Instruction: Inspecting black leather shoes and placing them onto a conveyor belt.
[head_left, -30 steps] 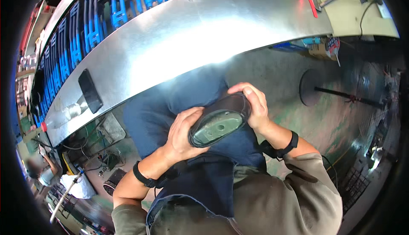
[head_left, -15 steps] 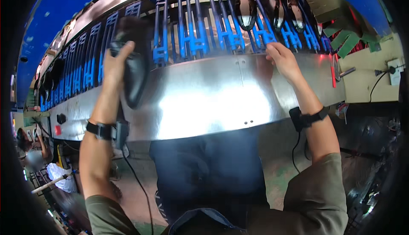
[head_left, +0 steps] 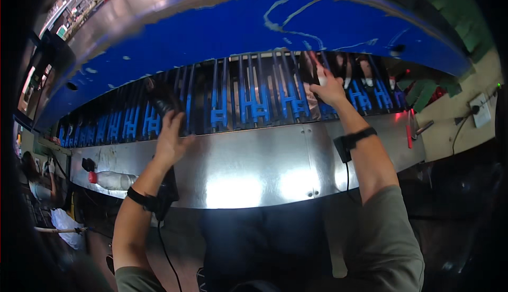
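in the head view, the dark shoe [head_left: 164,100] lies on the blue rack [head_left: 259,107], left of centre, beyond the metal ledge [head_left: 254,160]. the left hand [head_left: 170,143] is loosely open, thumb apart, fingertips at the shoe's near end; the right hand [head_left: 330,91] is at a second shoe [head_left: 308,70], and blur hides whether its fingers grip it. the dark shoe looks light, with a smooth, rather slippery upper that may give when pressed and probably a stiffer sole; a hold around the firmer near end, or across both sides, should suit. as for containers, a clear bottle [head_left: 114,180] with a red cap lies on the ledge, its contents unclear, and a white bag [head_left: 67,224] sits lower left, its inside hidden.
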A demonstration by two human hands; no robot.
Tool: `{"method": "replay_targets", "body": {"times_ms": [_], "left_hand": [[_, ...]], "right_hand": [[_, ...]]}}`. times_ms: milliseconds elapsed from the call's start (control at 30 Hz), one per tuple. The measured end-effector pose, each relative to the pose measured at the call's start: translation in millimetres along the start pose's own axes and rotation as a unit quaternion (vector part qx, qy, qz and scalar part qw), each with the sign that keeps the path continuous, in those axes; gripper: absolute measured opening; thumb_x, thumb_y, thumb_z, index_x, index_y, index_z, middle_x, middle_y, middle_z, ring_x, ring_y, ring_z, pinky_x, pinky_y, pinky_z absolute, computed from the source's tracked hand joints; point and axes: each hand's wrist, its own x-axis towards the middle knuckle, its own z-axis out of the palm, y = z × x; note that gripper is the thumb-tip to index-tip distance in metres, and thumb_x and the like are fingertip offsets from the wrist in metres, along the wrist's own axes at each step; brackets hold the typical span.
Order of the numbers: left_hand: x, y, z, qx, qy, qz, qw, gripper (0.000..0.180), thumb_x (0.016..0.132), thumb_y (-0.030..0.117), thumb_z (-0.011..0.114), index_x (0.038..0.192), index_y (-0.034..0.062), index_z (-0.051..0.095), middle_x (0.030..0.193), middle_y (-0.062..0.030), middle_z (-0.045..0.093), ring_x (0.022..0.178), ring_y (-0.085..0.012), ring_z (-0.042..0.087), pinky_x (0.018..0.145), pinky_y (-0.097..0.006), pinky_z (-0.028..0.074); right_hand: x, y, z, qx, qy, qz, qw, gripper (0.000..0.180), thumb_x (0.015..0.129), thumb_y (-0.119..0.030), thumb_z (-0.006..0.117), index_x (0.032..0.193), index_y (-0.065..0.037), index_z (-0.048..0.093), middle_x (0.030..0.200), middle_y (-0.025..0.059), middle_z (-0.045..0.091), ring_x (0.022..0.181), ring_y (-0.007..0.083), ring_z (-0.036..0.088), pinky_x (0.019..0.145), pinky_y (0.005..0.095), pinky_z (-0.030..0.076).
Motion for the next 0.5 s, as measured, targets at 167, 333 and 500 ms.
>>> {"method": "replay_targets", "body": {"times_ms": [167, 333, 500], "left_hand": [[-6.5, 155.1, -68.3, -0.043, -0.039, 0.131, 0.990, 0.068, 0.079, 0.018, 0.080, 0.139, 0.0025, 0.050, 0.153, -0.0244, 0.033, 0.130, -0.0412, 0.052, 0.104, -0.046, 0.049], [41.3, 298.0, -122.2, -0.050, 0.071, 0.386, 0.919, 0.049, 0.088, 0.016, 0.071, 0.131, -0.0006, 0.057, 0.143, -0.0238, 0.050, 0.128, -0.0422, 0.053, 0.106, -0.045, 0.046], [124.5, 365.0, -155.2, 0.035, 0.187, 0.432, 0.882, 0.042, 0.094, 0.014, 0.062, 0.134, 0.0020, 0.056, 0.138, -0.0207, 0.056, 0.129, -0.0377, 0.054, 0.108, -0.043, 0.044]], "right_hand": [[-144.4, 70.9, -114.4, 0.528, -0.198, 0.084, 0.822, 0.055, 0.084, -0.025, 0.070, 0.134, -0.005, 0.057, 0.098, 0.0091, 0.067, 0.092, 0.0173, 0.065, 0.074, 0.0297, 0.055], [-273.1, 125.0, -78.4, 0.260, 0.032, -0.069, 0.963, 0.049, 0.091, -0.021, 0.067, 0.134, 0.000, 0.057, 0.120, 0.0196, 0.066, 0.109, 0.0313, 0.066, 0.091, 0.0408, 0.053], [-302.5, 109.8, -48.9, 0.166, 0.228, -0.140, 0.949, 0.056, 0.085, -0.018, 0.073, 0.132, 0.004, 0.055, 0.128, 0.0247, 0.060, 0.116, 0.0424, 0.058, 0.101, 0.0466, 0.047]]}}
